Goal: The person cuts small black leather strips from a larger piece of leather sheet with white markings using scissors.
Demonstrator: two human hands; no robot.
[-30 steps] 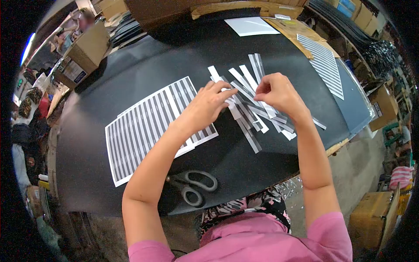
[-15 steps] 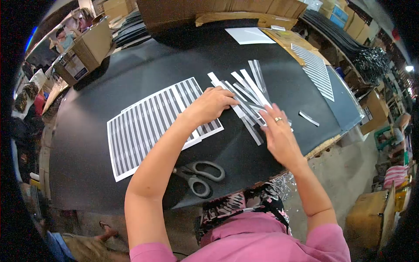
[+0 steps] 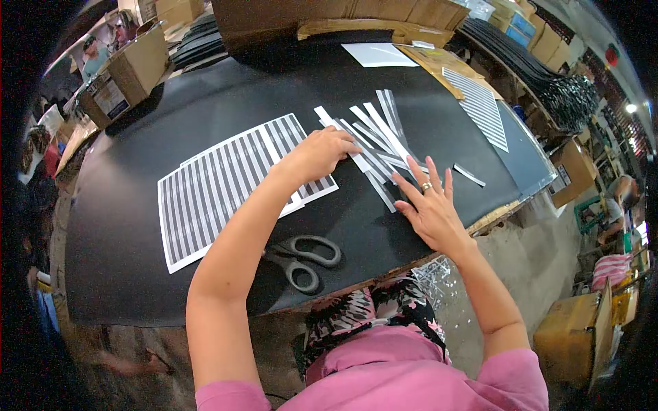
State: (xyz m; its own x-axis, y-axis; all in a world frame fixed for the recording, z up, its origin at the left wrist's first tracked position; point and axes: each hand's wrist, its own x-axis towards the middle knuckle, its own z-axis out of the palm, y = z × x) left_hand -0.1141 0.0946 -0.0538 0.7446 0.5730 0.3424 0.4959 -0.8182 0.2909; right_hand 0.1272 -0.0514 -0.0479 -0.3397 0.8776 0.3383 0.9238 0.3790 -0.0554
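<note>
Striped black-and-white paper strips [image 3: 389,133] lie in a loose fan near the middle of the black tabletop. My left hand [image 3: 321,156] is closed at the near-left side of the fan, its bent fingertips on a white paper strip [image 3: 360,162]. Spread flat, my right hand [image 3: 432,211] rests at the near-right end of the strips, fingertips touching them. Striped sheets [image 3: 226,185] are stacked partly under my left forearm. Closer to me lie scissors [image 3: 301,257] with grey handles; my forearm hides part of their blades.
One short strip [image 3: 469,175] sits apart on the right. A white sheet [image 3: 379,55], brown cardboard [image 3: 430,65] and another striped sheet [image 3: 478,103] lie at the back. Cardboard boxes [image 3: 123,82] stand around the table [image 3: 130,226]. Paper scraps litter the floor [image 3: 510,274].
My right hand's fingers have spread wider over the strips. My left hand stays on its strip. The whole view has shifted slightly, moving the table up and left.
</note>
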